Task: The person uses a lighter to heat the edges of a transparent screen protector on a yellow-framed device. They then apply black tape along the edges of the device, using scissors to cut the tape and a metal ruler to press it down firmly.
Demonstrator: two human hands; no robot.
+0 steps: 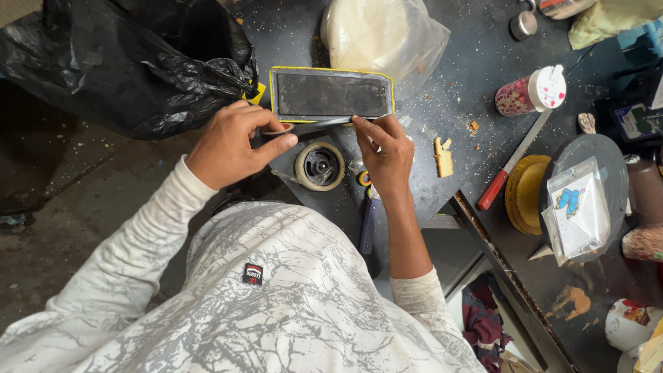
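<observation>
The yellow-edged dark panel (331,94) lay at upper centre, its long axis running left-right. Both hands sat at its lower edge: the left hand (231,141) pinched a tape strip (311,124) at the left, the right hand (387,155) pressed it rightward, equally near.

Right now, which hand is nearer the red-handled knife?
Right. The right hand is at the yellow-edged panel's lower edge, left of the knife; the left hand is farther left.
</observation>
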